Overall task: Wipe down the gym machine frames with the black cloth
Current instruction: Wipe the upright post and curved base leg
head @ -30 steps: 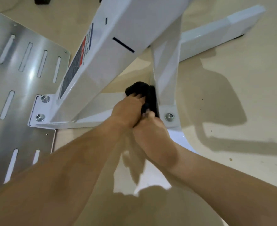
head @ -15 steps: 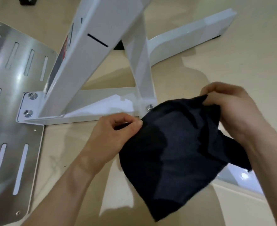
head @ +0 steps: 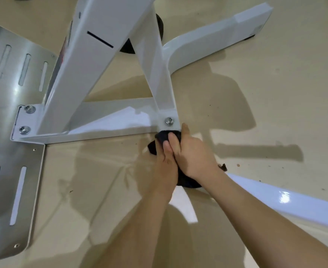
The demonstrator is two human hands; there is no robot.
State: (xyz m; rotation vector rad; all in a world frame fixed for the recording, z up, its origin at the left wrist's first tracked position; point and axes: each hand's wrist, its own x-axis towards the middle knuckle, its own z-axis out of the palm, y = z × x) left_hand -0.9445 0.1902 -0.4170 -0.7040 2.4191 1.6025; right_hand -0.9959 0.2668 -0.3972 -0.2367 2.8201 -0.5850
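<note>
The white gym machine frame [head: 109,120] stands on the beige floor, with a wide sloping post, a thinner brace [head: 159,78] and a low base bar. The black cloth [head: 160,137] is bunched against the base just below the brace's bolted foot [head: 169,121]. My left hand [head: 166,167] and my right hand [head: 193,153] are pressed together on the cloth, the right overlapping the left. Most of the cloth is hidden under my hands; a dark fold [head: 188,183] shows beneath my right wrist.
A slotted metal footplate [head: 10,151] lies at the left, bolted to the frame. One white frame leg [head: 227,37] runs to the upper right, another [head: 285,200] runs off at the lower right. Small crumbs of dirt [head: 238,165] dot the floor to the right.
Half a second ago both hands held the cloth spread open in the air. Now it is bunched and pressed onto the base by the brace's foot, with my hands brought together.
</note>
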